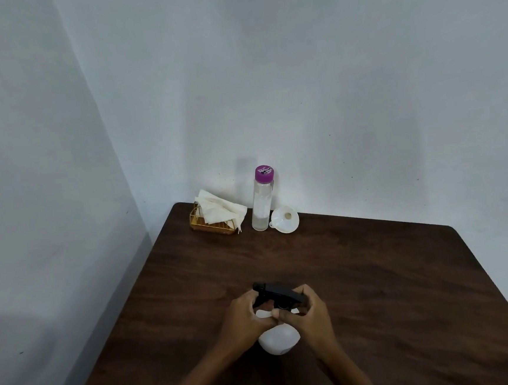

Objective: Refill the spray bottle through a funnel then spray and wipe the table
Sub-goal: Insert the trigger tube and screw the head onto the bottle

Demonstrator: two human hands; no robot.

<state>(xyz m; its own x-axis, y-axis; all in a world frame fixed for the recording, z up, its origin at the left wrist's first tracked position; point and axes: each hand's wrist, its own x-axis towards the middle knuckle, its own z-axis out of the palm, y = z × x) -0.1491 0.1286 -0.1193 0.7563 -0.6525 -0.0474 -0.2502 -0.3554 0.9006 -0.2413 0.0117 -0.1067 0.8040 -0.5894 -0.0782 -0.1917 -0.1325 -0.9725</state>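
A person sat at a dark wooden table [361, 275] pushed into a pale wall corner. At six o'clock, close to the viewer, a white spray bottle [278, 342] with a black trigger head [278, 294] stood on the table. Both hands wrapped its neck: the left hand [242, 319] clasped the neck and upper body from nine o'clock, likely to steady it, while the right hand [307, 312] curled closed around the collar under the trigger head from three o'clock, probably to unscrew it for refilling. Neither hand was open; the fingers of both were closed tight on the bottle.

At twelve o'clock, against the far wall and well apart from the hands, the supplies waited: a clear water bottle [261, 205] with a purple cap, upright; a white funnel [285, 219] tipped on its side just beside it at one o'clock; and a gold wire holder [211, 225] of white tissues [220, 209] at eleven o'clock.
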